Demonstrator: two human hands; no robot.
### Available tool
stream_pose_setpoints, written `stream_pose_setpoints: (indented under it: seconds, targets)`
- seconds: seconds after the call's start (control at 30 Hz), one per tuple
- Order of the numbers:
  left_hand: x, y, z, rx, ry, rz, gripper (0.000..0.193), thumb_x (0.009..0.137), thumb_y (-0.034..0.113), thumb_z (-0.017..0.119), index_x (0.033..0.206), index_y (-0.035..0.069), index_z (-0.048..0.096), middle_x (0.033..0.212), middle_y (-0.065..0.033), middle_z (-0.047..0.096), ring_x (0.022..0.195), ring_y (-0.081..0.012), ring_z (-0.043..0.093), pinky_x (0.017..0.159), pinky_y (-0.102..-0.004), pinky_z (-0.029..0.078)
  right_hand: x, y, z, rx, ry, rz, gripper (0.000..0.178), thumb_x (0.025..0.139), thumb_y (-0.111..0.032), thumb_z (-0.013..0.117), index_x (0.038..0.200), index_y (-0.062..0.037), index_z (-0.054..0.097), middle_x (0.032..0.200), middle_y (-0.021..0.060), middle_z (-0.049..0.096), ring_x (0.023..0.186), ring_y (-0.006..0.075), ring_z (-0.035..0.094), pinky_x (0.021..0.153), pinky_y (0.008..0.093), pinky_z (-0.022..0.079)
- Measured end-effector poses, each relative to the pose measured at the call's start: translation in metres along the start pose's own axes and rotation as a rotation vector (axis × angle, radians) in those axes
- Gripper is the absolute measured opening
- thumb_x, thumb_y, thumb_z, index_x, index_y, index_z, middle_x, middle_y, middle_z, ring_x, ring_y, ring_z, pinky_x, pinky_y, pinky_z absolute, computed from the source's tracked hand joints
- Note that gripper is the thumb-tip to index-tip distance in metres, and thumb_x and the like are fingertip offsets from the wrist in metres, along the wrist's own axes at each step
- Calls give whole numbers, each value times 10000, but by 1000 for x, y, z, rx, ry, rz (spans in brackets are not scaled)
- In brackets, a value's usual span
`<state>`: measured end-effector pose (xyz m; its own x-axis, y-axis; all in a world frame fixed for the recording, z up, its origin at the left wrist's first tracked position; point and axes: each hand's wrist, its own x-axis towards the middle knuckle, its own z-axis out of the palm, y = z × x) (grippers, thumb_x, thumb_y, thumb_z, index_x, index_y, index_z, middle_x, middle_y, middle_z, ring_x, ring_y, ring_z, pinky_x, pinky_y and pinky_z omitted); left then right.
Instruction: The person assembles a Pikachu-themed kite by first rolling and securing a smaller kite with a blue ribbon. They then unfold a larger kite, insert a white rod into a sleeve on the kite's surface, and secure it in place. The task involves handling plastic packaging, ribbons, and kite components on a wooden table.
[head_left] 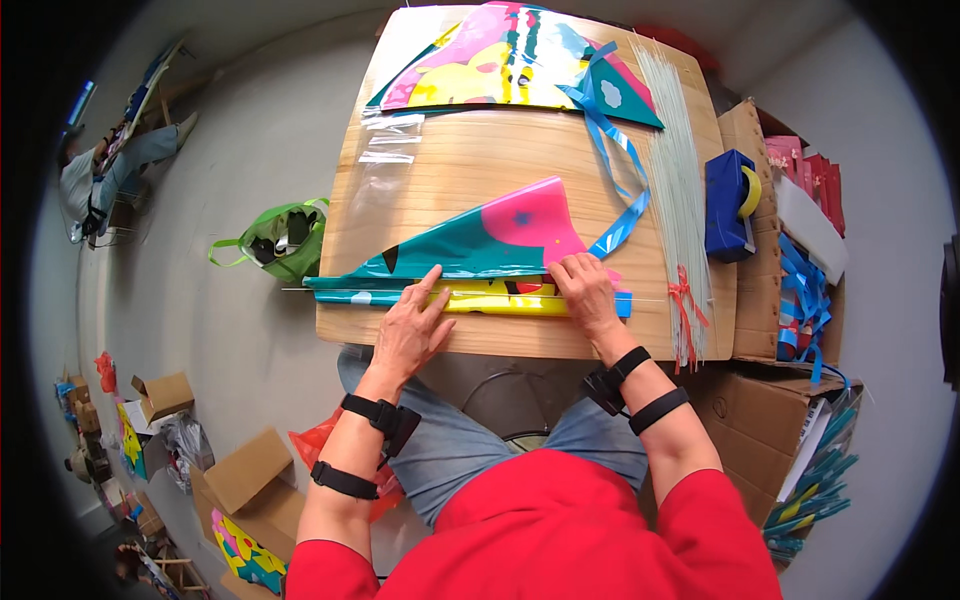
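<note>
A folded kite (pixel 460 240) of glossy teal, pink and yellow plastic lies along the near edge of the wooden table (pixel 480 150). A thin rod (pixel 297 290) runs lengthwise along its near strip, poking out past the left end. My left hand (pixel 411 325) rests on that strip, fingers spread, the fingertips touching plastic and rod. At the kite's right end my right hand (pixel 586 290) has its bent fingers closed on the pink edge; the thumb is partly hidden. A blue ribbon (pixel 628 215) trails from near this hand toward the far side.
More printed kites (pixel 490 75) are stacked at the far edge. Clear plastic strips (pixel 390 155) lie at left, a bundle of thin rods (pixel 675 200) at right. Beyond it stand a blue tape dispenser (pixel 728 205) and cardboard boxes (pixel 755 320). A green bag (pixel 285 240) hangs by the left edge.
</note>
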<state>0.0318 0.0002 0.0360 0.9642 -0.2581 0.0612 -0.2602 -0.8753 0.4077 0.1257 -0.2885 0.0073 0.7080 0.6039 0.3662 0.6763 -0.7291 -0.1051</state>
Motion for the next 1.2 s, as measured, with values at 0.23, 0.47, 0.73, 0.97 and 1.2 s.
stream_pose_setpoints:
  seconds: [0.23, 0.47, 0.73, 0.97, 1.2]
  targets:
    - [-1, 4, 3, 41, -5, -41, 430, 848, 233, 702, 1212, 16, 634, 1461, -100, 460, 1210, -300, 513, 982, -380, 486, -2, -8, 7, -74, -40, 38, 179, 803, -163, 612, 907, -20, 642, 862, 102, 577, 868, 252, 586, 842, 377, 475]
    - [6, 3, 1, 8, -5, -13, 473, 854, 214, 693, 1259, 4, 572, 1433, -136, 476, 1191, -321, 516, 1014, -385, 455, -17, -18, 5, -26, 67, 43, 302, 844, -203, 628, 1032, 33, 626, 955, 135, 603, 911, 272, 589, 847, 399, 478]
    - [8, -1, 4, 236, 26, 39, 530, 862, 269, 679, 1323, 57, 527, 1359, -74, 507, 1267, -276, 448, 1098, -429, 310, -19, -19, 5, 44, 50, 108, 267, 823, -131, 603, 1048, 11, 616, 1000, 126, 599, 958, 274, 591, 856, 398, 481]
    - [0, -5, 7, 295, 99, -75, 554, 881, 316, 657, 1359, 77, 510, 1389, -57, 496, 1314, -240, 429, 1160, -460, 207, -22, -18, 7, 102, 46, 128, 284, 809, -140, 651, 1063, -16, 624, 998, 110, 606, 963, 275, 593, 866, 411, 479]
    - [-7, -23, 6, 298, 163, -200, 514, 912, 325, 630, 1343, 68, 518, 1374, -38, 511, 1301, -213, 462, 1196, -503, 146, -22, -19, 7, 151, 49, 158, 320, 812, -158, 694, 1101, -28, 647, 1057, 100, 629, 990, 276, 593, 879, 417, 473]
